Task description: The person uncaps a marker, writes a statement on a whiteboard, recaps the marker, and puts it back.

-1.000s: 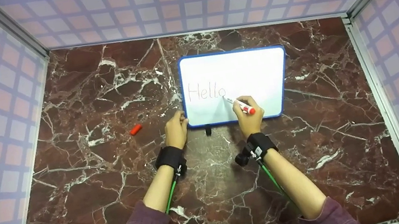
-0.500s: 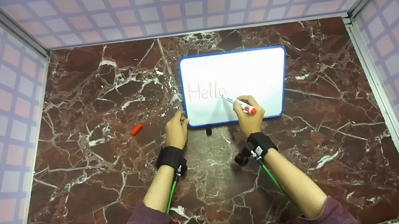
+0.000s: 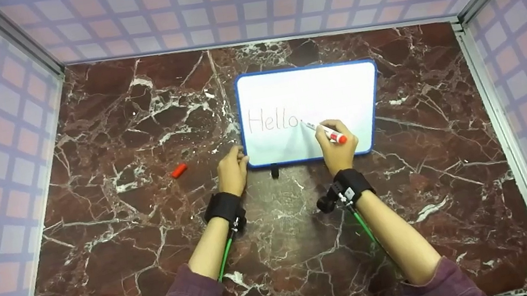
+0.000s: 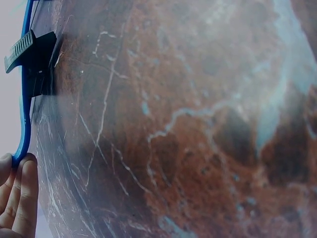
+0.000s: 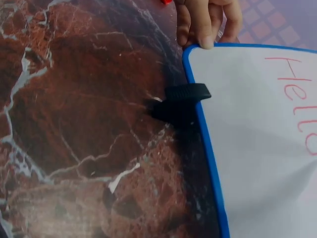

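A blue-framed whiteboard (image 3: pixel 328 88) lies on the table, with "Hello" in thin red letters on its left half. My left hand (image 3: pixel 232 172) pinches the board's near left corner; the thumb rests on top in the right wrist view, where that hand (image 5: pixel 208 20) shows at the upper edge. My right hand (image 3: pixel 340 149) grips a white marker (image 3: pixel 326 131) with a red end. The marker's tip is at the board just right of the "o". Neither the right hand nor the marker shows in the right wrist view.
A red marker cap (image 3: pixel 179 171) lies on the marbled table (image 3: pixel 141 239), left of my left hand. A black clip (image 3: pixel 275 171) sticks out from the board's near edge, also seen as the ridged black clip (image 4: pixel 37 59) in the left wrist view. Checked walls enclose three sides.
My right hand has moved right and slightly away from me with the marker. Its tip has gone from the lower part of the "o" to the right of it. The left hand stays put.
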The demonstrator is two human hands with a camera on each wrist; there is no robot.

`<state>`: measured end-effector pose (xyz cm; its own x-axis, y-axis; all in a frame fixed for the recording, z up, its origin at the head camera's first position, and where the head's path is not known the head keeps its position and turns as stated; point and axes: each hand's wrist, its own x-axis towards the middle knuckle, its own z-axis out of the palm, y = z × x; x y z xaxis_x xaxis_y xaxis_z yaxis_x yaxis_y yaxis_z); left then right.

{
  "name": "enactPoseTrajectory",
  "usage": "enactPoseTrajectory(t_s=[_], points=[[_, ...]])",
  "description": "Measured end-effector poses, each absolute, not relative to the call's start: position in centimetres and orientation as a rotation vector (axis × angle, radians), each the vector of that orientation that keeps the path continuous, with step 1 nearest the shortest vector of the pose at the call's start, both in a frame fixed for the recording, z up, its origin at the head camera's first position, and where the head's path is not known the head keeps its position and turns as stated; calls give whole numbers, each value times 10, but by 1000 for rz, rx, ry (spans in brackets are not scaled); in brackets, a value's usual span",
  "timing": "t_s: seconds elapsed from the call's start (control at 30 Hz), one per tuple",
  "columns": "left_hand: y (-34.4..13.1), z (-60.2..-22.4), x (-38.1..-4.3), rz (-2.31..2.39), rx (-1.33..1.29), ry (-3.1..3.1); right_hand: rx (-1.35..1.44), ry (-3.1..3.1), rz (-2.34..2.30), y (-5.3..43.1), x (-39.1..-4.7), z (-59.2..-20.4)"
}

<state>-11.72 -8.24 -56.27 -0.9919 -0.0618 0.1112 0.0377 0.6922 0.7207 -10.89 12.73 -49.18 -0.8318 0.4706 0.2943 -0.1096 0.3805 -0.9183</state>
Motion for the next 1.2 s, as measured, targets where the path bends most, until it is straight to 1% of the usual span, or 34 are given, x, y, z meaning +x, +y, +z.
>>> enactPoseTrajectory(t_s=[0.7, 1.2], points=[[-83, -564, -117, -1181, 20, -2782, -315, -2163, 1436, 128, -106, -500], [-83, -564, -118, -1183, 20, -2784, -327, -2122, 1453, 136, -117, -483]])
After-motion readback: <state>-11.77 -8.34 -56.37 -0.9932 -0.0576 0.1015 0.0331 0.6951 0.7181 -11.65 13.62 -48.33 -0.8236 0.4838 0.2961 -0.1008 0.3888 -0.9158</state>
